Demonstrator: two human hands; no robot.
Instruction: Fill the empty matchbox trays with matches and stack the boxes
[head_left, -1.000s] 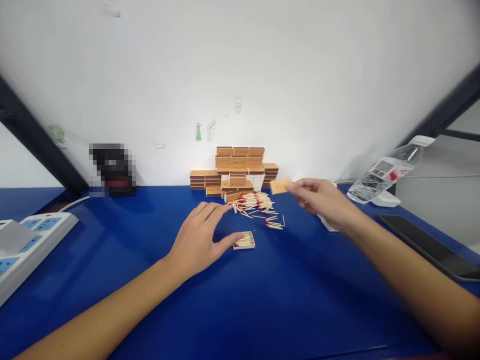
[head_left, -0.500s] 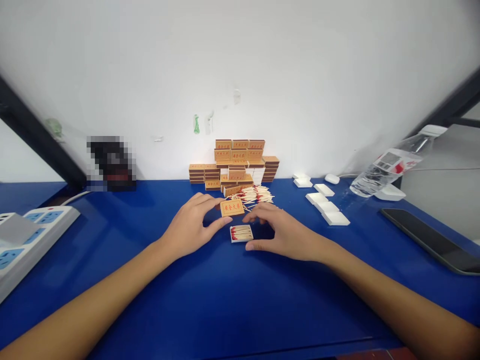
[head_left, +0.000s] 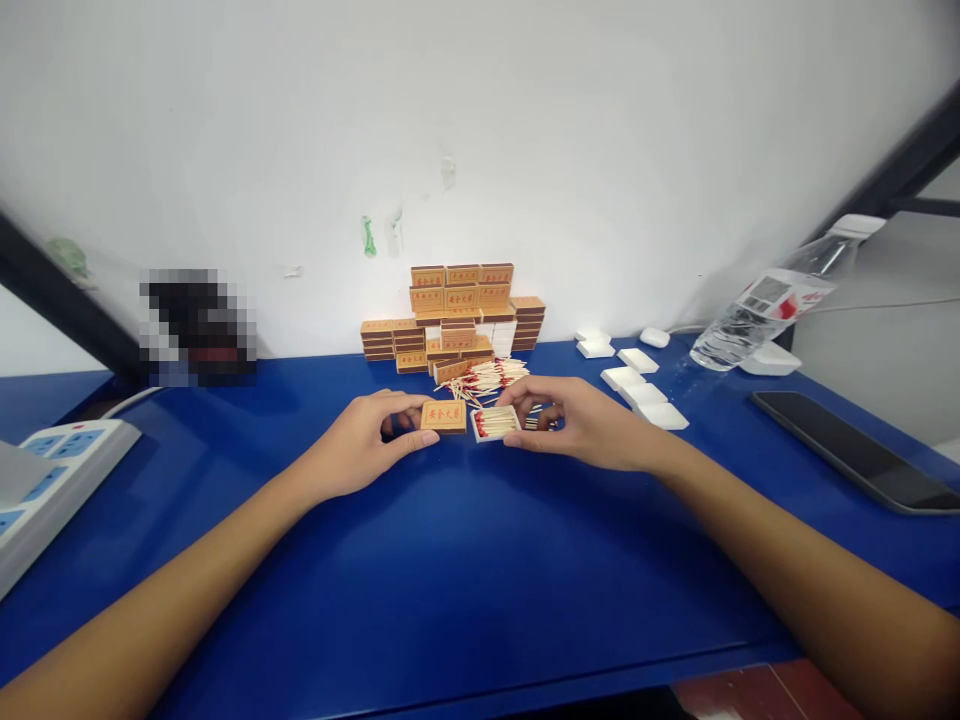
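Between thumb and fingers, my left hand [head_left: 367, 440] grips an orange matchbox sleeve [head_left: 444, 416] with red characters on top. My right hand [head_left: 581, 425] pinches a small white matchbox tray [head_left: 477, 437] filled with red-tipped matches [head_left: 496, 422]. Sleeve and tray are held end to end with a narrow gap between them. Just behind lies a loose heap of matches [head_left: 491, 375], partly hidden by my right fingers. Stacked matchboxes [head_left: 461, 298] rise behind the heap, against the wall.
Several white empty trays [head_left: 637, 390] lie at right, near a tilted plastic water bottle [head_left: 772, 305]. A phone [head_left: 855, 450] rests at far right. On the left are a power strip [head_left: 82, 480] and a blurred dark object [head_left: 199, 330]. The blue table [head_left: 420, 580] has a front edge.
My right hand has taken hold of the filled tray and raised it level with the sleeve. My left hand now grips the sleeve with its thumb closed in. The view has shifted slightly.
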